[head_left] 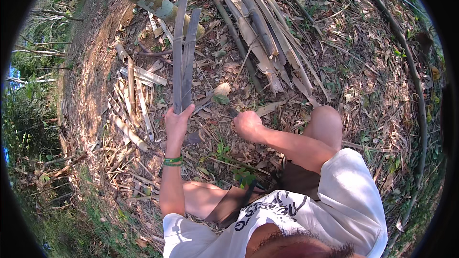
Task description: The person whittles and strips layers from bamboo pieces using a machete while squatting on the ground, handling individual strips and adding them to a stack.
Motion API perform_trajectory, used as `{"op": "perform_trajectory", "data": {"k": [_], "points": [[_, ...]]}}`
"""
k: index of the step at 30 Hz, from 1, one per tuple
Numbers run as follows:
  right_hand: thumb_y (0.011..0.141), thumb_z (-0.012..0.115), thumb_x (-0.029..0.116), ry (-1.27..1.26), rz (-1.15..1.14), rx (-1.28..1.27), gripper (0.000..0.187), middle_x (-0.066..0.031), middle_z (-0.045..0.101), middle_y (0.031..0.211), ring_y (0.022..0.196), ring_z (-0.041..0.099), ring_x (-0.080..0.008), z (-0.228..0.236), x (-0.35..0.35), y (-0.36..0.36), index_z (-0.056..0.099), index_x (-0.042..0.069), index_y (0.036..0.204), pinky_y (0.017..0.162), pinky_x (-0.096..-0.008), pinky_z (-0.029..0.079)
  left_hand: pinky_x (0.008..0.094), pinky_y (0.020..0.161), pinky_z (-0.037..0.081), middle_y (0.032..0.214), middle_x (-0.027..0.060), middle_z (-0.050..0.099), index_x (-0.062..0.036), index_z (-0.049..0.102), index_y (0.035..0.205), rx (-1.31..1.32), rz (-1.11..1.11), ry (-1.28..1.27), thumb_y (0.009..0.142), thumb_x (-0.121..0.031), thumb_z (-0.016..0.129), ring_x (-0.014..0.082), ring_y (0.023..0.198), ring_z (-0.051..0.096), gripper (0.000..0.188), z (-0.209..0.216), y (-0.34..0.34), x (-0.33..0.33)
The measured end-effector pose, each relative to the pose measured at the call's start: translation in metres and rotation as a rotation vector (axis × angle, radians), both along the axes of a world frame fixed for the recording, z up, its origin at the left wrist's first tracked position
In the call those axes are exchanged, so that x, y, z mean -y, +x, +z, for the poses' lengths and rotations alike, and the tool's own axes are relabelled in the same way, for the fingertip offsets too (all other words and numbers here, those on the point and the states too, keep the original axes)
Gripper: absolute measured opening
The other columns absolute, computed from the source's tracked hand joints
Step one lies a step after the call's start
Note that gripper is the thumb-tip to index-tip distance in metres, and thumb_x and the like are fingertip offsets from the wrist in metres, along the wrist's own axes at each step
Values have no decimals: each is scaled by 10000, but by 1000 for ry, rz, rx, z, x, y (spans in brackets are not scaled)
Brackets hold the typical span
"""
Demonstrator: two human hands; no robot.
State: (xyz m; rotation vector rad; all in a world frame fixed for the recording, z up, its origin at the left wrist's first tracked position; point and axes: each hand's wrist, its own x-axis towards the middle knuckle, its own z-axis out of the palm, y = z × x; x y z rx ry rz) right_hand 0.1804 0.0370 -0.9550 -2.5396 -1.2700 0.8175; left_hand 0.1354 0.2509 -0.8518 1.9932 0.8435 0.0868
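"What's on your feed, leftmost first?"

"I see short pale pieces (131, 83) on leaf litter (366, 114); then the left hand (177, 120), clamped on two long grey strips (178, 52) reaching forward."

"And the right hand (248, 125)?"

"Curled round a dark object (233, 112), mostly hidden; farther right, long pale strips (248, 33) lie heaped on the same litter."

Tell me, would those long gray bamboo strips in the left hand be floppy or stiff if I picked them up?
Probably fairly stiff: the gray bamboo strips look nearly straight, though the left hand holds only one end. They may be light, since they look slim. They probably won't roll, because they look flat.
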Motion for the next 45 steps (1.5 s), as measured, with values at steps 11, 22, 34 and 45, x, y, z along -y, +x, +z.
{"op": "perform_trajectory", "data": {"k": [11,22,34,45], "points": [[892,542,121,55,-12,25,187,-105,729,828,796,731,-249,-8,18,7,722,70,878,620,-368,571,357,526,491,729,134,620,107,666,970,-65,-77,-239,879,-403,691,223,530,588,519,-74,208,100],[823,620,118,244,-14,118,120,-76,733,859,788,721,-233,-48,25,8,730,93,864,647,-352,567,454,965,483,1031,346,660,107,606,1134,-237,-186,117,761,-273,669,443,1046,649,536,-135,223,156],[849,604,135,198,26,108,148,-80,720,873,808,708,-234,-49,25,12,708,78,936,646,-358,564,432,1142,343,1398,358,468,143,369,1432,-386,-469,118,815,-763,504,432,1352,439,1104,-110,238,167],[873,576,182,81,-95,-87,236,-194,704,814,802,709,-354,-15,22,15,712,-8,842,701,-450,582,496,969,462,1272,246,579,-20,493,1342,-256,-181,604,851,-430,708,430,1182,547,675,-263,1,-43]]}}
